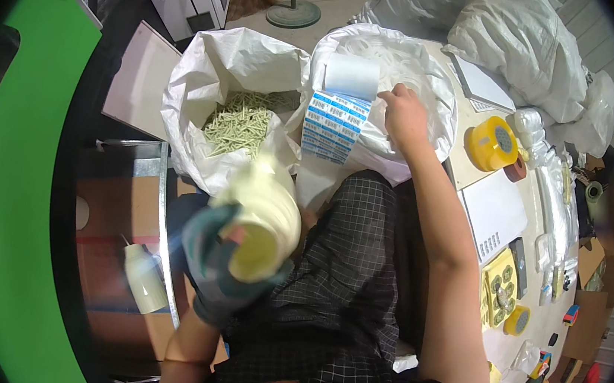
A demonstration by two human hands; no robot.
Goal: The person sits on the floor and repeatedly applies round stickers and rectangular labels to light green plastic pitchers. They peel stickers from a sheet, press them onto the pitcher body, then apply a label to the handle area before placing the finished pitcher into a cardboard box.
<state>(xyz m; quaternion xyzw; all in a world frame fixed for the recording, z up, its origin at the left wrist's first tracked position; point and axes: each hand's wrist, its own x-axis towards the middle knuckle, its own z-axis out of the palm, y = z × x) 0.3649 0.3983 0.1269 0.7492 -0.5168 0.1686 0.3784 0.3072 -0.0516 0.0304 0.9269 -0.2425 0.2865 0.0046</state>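
My left hand (215,268), in a grey-green glove, grips a bundle of pale cream sticks (263,213), blurred, over my lap. My right hand (403,114) is bare and reaches forward to a roll of blue-and-white sticker labels (338,112); its fingers pinch the label strip near the roll's right edge. The strip hangs down over the rim of a white sack (437,93). To the left, another white sack (207,69) stands open with many pale green sticks (243,121) inside.
A table (466,171) on my right carries a yellow tape dispenser (493,142), a white flat device (495,215), yellow tape rolls (518,320) and small items. A white squeeze bottle (144,278) lies at lower left. Bulky white bags (518,34) are piled behind.
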